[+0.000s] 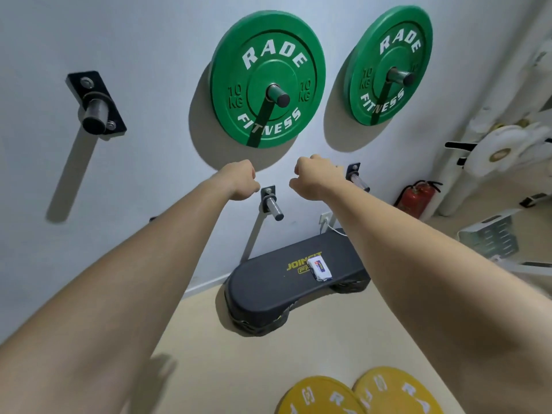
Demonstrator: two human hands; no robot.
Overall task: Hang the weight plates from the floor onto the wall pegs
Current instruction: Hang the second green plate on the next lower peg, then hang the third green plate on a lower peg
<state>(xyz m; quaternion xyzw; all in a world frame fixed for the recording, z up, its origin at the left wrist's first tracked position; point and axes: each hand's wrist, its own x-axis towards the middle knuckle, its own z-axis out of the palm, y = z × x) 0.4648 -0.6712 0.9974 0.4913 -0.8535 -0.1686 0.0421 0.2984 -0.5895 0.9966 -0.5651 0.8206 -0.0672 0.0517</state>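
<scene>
Two green 10 kg plates hang on wall pegs: one in the middle (266, 79) and one to its right (389, 65). Two yellow plates (321, 395) (397, 389) lie flat and overlapping on the floor at the bottom edge. My left hand (240, 180) and my right hand (313, 177) are raised just below the middle green plate, a little apart, fingers curled, holding nothing and touching no plate. Bare pegs stick out at the upper left (95, 110), between my hands (273, 204) and behind my right hand (357, 179).
A black step platform (268, 294) stands on the floor against the wall, with a small white packet (319, 268) on top. A red fire extinguisher (413, 198) stands at the right, beside white machine parts (493, 150) and a metal frame (490, 237).
</scene>
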